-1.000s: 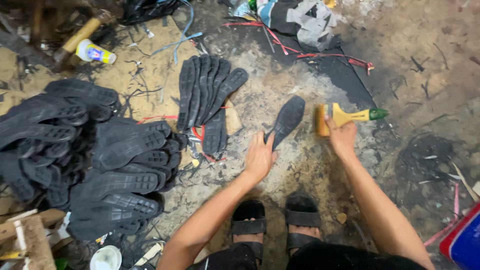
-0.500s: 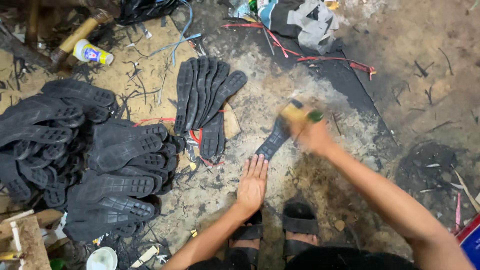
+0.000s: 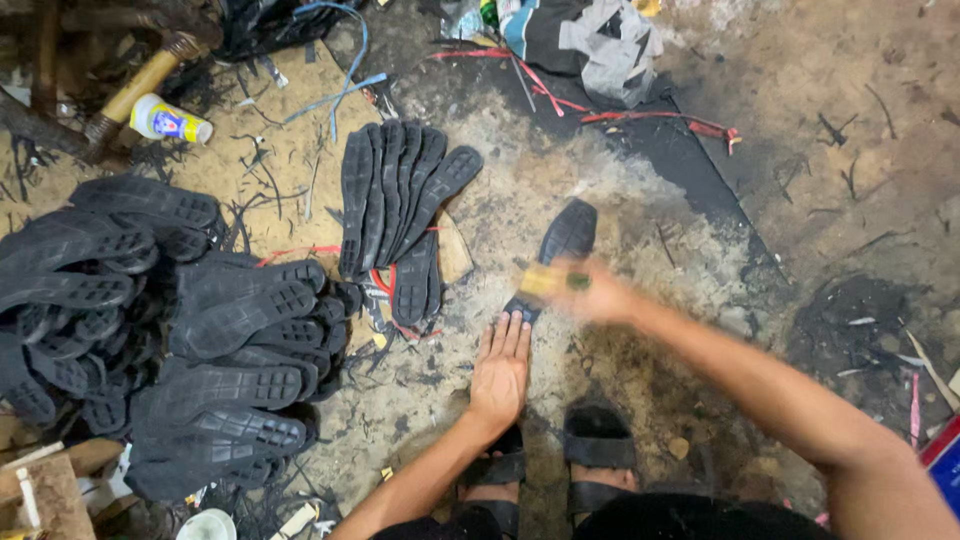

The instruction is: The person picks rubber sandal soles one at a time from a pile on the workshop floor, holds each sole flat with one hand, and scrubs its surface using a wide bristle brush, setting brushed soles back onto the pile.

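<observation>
Head view, looking down at a stained concrete floor (image 3: 640, 210). My left hand (image 3: 500, 370) lies flat, fingers straight and together, palm down on the floor, its fingertips touching the near end of a single black shoe sole (image 3: 560, 250); it grips nothing. The sole lies tread up near the middle of the floor, slanting away from me toward the far right. My right hand (image 3: 600, 297) is blurred over the near half of that sole and is closed around a yellow-handled brush (image 3: 548, 281), whose pale head sits just above the sole, beside my left fingertips; whether the brush touches the sole I cannot tell. Thus the sole lies directly ahead of the left hand and under the right. Left of the sole, a fanned row of black soles (image 3: 395, 200) rests by a brown board's (image 3: 290, 170) right edge. A large heap of black soles (image 3: 150, 320) fills the left edge of the floor. A small white-and-yellow bottle (image 3: 170, 118) lies toward the far left corner. My sandalled feet (image 3: 550, 465) stand at the near edge, below the hands.
</observation>
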